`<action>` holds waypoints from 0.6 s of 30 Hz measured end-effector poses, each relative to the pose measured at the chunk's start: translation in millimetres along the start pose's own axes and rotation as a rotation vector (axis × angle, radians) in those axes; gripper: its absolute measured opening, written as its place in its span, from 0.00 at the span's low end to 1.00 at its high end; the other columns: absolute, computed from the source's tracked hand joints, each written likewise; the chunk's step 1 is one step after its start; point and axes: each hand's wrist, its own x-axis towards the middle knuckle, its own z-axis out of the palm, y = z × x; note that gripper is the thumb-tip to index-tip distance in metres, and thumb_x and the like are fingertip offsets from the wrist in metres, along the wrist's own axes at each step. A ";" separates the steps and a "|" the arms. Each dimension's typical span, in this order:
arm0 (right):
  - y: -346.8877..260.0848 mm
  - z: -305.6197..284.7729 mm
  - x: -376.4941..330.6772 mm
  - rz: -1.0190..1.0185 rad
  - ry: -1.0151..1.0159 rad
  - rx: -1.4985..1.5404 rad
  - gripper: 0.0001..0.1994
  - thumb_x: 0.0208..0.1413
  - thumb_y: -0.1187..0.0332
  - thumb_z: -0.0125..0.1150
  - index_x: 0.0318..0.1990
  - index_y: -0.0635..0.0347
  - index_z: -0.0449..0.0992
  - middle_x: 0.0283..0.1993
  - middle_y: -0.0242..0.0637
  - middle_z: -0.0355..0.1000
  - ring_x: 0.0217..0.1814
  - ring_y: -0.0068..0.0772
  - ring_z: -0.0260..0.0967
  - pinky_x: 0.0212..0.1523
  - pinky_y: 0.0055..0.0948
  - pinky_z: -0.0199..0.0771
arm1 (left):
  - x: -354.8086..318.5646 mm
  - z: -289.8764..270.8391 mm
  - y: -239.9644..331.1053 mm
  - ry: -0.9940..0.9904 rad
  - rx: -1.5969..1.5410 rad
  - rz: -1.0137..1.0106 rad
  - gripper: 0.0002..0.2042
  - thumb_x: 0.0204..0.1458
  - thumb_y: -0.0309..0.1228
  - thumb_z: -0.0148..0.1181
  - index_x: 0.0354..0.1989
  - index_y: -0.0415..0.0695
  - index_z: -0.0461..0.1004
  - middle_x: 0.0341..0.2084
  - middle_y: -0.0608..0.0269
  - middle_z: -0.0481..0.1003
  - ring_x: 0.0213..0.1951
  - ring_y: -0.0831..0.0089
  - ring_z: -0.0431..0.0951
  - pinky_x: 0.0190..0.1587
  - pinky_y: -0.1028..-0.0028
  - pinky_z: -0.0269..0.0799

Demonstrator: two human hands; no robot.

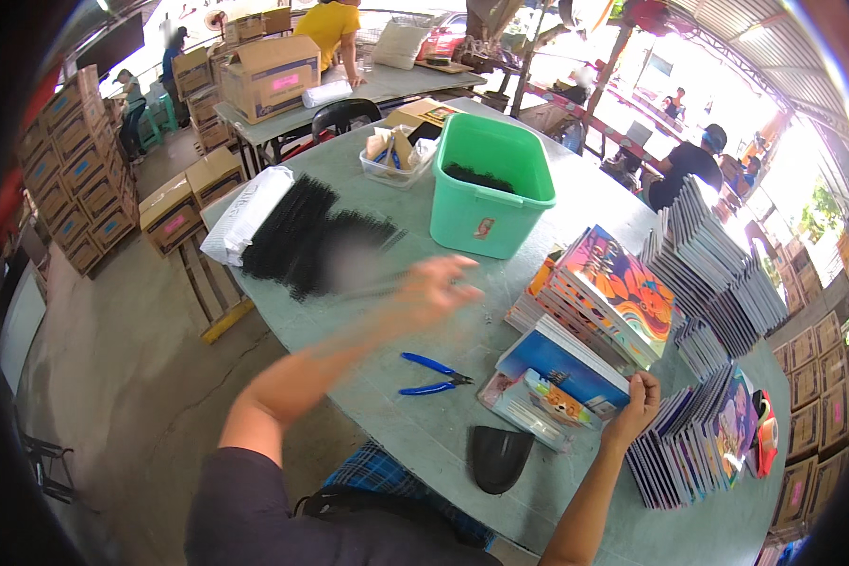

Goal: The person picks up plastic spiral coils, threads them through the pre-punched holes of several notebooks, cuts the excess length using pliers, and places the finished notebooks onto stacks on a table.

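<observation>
- The left hand (436,286) is stretched out over the grey table (585,203), fingers spread and blurred; a thin dark strip seems to run from it toward the black pile, but the blur keeps me from telling whether it is gripped.
- Just beyond that hand lies a heap of black binding combs (302,236), with a white wrapped bundle (247,215) along its far-left edge.
- The right hand (635,404) rests on the near corner of a blue-covered notebook (561,366), fingers curled over its edge and thumb tucked under, so it has hold of the cover.
- That notebook lies flat at the front of a leaning stack of bright orange-covered notebooks (618,283).
- Fanned rows of more notebooks (717,255) stand to the right, and another row (689,443) sits just beside the right wrist.
- Blue-handled cutters (431,374) lie on the table between the two arms, touching neither.
- A dark curved plastic piece (497,456) sits near the table's front edge.
- A green plastic tub (489,184) stands behind the left hand, dark combs inside it.
</observation>
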 end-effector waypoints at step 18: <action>-10.4 -2.5 1.6 0.216 -0.110 -0.061 0.05 0.49 0.69 0.57 0.30 0.61 0.74 0.28 0.41 0.72 0.32 0.38 0.68 0.35 0.36 0.67 | -37.0 -241.1 -248.3 0.366 1.314 -0.486 0.12 0.50 0.34 0.50 0.33 0.36 0.71 0.34 0.45 0.74 0.40 0.48 0.75 0.38 0.54 0.71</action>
